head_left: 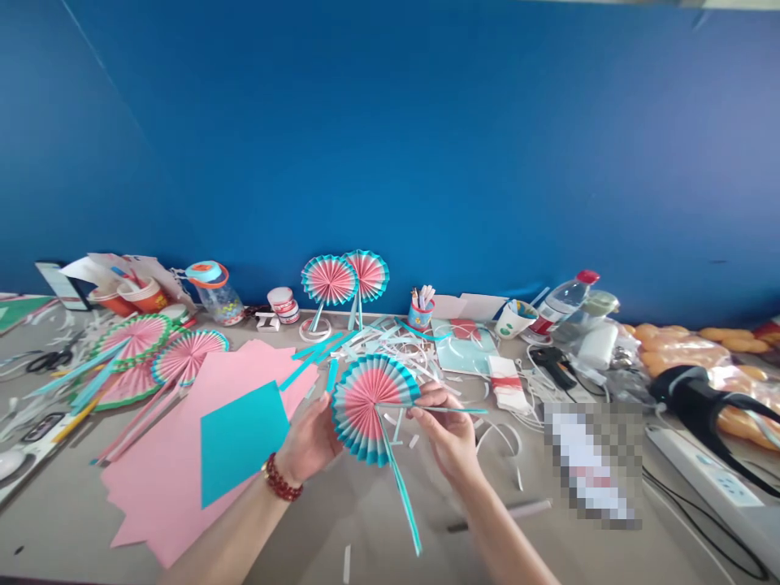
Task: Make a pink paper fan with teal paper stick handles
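A round pleated paper fan [366,414], pink in the middle and turquoise at the rim, is held up above the table between both hands. My left hand [314,443], with a red bead bracelet on the wrist, grips the fan's left edge. My right hand [448,431] pinches one of the fan's two thin paper handles [460,409], which points right. The other handle [403,496] hangs down from the fan's centre, apart from the first. Beside my left hand, a turquoise paper sheet [244,439] lies on several pink sheets [158,455].
Two finished fans [330,280] lean on the blue wall. More fans [188,357] lie at left near scissors [52,359]. Paper scraps [383,345] cover the middle. At right are a plastic bottle [564,305], a glue gun [553,367], a power strip [712,471] and a black strapped object [688,398].
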Motion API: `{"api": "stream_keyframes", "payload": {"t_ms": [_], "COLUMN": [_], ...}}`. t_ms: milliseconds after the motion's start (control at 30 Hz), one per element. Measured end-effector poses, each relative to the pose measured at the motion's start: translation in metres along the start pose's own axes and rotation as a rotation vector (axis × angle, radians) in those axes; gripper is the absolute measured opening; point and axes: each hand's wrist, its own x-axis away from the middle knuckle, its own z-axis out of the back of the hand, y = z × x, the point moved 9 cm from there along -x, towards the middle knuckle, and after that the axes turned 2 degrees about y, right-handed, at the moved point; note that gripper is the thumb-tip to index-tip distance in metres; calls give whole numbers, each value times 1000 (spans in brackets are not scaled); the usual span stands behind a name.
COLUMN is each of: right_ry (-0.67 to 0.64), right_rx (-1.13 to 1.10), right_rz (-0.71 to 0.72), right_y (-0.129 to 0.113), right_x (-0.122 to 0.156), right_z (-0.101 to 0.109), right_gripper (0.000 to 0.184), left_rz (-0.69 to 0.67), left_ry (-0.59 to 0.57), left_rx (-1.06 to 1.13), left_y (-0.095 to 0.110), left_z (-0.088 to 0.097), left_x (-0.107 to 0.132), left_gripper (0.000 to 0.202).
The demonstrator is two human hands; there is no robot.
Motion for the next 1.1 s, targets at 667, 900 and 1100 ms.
{"api": "stream_keyframes", "payload": {"t_ms": [667,900,1100], "right_ry": [-236,-644,-1014], "right_rx": [-212,0,-209], "right_rz": [-334,-543,-601], "right_y": [18,11,11], "right_x": [17,17,25], "right_z": [-18,-50,-59], "right_gripper": [24,38,63], "left_rz": [-379,-469,-519], "left_ry": [138,12,0], "left_rx": [-271,-365,-399], "left_y": [62,75,85], "left_z": [-24,-50,-59], "left_x": [12,17,20], "left_gripper": [41,44,39]}}
